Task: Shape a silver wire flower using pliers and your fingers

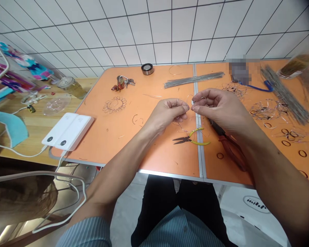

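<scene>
Thin wire (189,97) runs in small loops between my two hands above the orange table; its full shape is hard to make out. My left hand (166,113) is closed, pinching the wire between thumb and fingers. Close by on the right, my right hand (218,106) also pinches the wire, fingertips almost meeting the left ones. Small yellow-handled pliers (187,139) lie below the hands with their handles apart. Partly under my right forearm lie larger red-handled pliers (231,149). Some loose thin wire hangs or lies beneath the left fingers.
A looped wire ring (115,105), keys (123,82) and black tape roll (147,69) lie on the left panel. A bundle of straight wires (194,79) crosses the table seam. Tangled wire pieces (269,109) spread rightward. White power banks (68,131) sit at the left edge.
</scene>
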`<state>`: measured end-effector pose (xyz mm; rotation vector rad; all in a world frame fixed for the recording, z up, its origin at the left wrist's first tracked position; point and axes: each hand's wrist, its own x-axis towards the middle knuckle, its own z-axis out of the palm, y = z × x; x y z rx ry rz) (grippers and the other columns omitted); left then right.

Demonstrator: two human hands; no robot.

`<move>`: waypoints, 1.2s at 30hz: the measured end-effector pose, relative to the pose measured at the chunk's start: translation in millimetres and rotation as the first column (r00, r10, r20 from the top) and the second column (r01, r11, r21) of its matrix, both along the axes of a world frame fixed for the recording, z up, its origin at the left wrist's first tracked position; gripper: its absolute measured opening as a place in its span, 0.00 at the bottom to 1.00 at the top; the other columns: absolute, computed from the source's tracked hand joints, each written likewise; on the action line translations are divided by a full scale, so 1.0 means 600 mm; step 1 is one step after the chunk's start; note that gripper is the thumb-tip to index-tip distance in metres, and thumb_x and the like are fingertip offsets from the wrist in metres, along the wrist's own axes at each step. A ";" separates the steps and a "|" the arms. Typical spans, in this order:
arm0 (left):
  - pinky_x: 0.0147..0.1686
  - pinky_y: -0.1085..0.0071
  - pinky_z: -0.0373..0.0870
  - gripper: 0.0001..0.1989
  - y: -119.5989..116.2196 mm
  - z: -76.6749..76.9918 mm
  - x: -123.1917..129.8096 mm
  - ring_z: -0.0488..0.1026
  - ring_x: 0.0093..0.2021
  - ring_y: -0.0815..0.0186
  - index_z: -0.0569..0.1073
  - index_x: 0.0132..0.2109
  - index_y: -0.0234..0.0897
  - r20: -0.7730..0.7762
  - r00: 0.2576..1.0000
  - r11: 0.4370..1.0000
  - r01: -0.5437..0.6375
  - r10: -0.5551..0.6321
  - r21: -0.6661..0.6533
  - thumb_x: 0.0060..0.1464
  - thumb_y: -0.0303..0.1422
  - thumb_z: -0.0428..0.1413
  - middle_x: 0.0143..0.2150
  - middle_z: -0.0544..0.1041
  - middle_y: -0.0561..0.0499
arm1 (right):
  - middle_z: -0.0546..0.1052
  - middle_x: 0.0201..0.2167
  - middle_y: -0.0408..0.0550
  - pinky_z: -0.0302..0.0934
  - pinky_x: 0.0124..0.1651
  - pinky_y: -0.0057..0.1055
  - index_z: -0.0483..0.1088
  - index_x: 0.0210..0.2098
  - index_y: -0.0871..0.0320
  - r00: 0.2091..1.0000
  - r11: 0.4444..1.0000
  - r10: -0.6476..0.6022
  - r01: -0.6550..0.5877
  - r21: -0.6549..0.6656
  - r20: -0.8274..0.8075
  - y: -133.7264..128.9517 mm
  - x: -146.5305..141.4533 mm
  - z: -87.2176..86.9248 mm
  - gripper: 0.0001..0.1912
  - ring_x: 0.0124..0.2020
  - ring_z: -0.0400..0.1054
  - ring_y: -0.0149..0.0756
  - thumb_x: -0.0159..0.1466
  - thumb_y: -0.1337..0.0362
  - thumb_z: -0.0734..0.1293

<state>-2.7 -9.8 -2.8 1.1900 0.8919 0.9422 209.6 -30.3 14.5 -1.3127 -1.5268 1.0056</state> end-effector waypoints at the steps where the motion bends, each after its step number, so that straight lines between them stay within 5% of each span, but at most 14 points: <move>1: 0.34 0.72 0.73 0.12 0.000 0.001 -0.001 0.74 0.29 0.71 0.81 0.33 0.38 -0.004 1.000 1.000 0.002 -0.002 -0.016 0.55 0.38 0.74 0.29 0.81 0.52 | 0.86 0.36 0.44 0.76 0.50 0.47 0.84 0.43 0.47 1.000 1.000 0.001 -0.001 0.000 0.005 0.000 0.000 0.000 0.10 0.42 0.81 0.46 0.62 0.62 0.82; 11: 0.45 0.65 0.81 0.32 0.018 -0.004 -0.012 0.86 0.40 0.60 0.82 0.41 0.38 0.036 0.999 0.995 0.003 0.000 -0.104 0.60 0.66 0.69 0.40 0.88 0.43 | 0.86 0.38 0.45 0.76 0.52 0.48 0.87 0.43 0.48 0.998 0.998 -0.066 0.065 0.017 0.019 0.002 0.005 0.000 0.08 0.42 0.81 0.45 0.63 0.63 0.81; 21: 0.57 0.65 0.77 0.06 0.008 0.010 -0.013 0.84 0.50 0.63 0.84 0.47 0.42 0.047 0.970 0.960 -0.242 0.238 0.141 0.65 0.36 0.67 0.49 0.88 0.48 | 0.86 0.43 0.45 0.75 0.54 0.52 0.83 0.41 0.45 0.986 0.946 -0.153 0.165 0.277 -0.064 0.003 0.005 0.005 0.07 0.46 0.79 0.47 0.65 0.63 0.80; 27: 0.62 0.61 0.76 0.05 0.010 0.004 -0.012 0.82 0.56 0.58 0.85 0.46 0.44 0.102 0.950 0.902 -0.313 0.296 0.298 0.66 0.37 0.67 0.52 0.87 0.47 | 0.87 0.48 0.45 0.74 0.57 0.54 0.81 0.43 0.41 0.978 0.886 -0.208 0.179 0.427 0.024 -0.010 0.000 0.008 0.05 0.51 0.81 0.51 0.72 0.61 0.78; 32: 0.66 0.56 0.73 0.04 -0.005 0.011 -0.009 0.79 0.61 0.54 0.85 0.46 0.47 0.064 0.922 0.785 -0.361 0.383 0.503 0.67 0.39 0.68 0.55 0.85 0.46 | 0.87 0.45 0.44 0.74 0.52 0.49 0.82 0.43 0.43 0.965 0.849 -0.263 0.233 0.474 -0.003 0.000 -0.001 -0.004 0.04 0.46 0.80 0.46 0.70 0.62 0.78; 36: 0.72 0.49 0.70 0.05 -0.016 0.014 -0.006 0.75 0.68 0.48 0.87 0.47 0.48 -0.026 0.907 0.661 -0.286 0.419 0.694 0.69 0.40 0.66 0.59 0.82 0.44 | 0.86 0.44 0.46 0.74 0.50 0.49 0.81 0.43 0.45 0.953 0.853 -0.302 0.274 0.445 -0.009 0.005 0.002 -0.006 0.04 0.46 0.80 0.47 0.69 0.59 0.77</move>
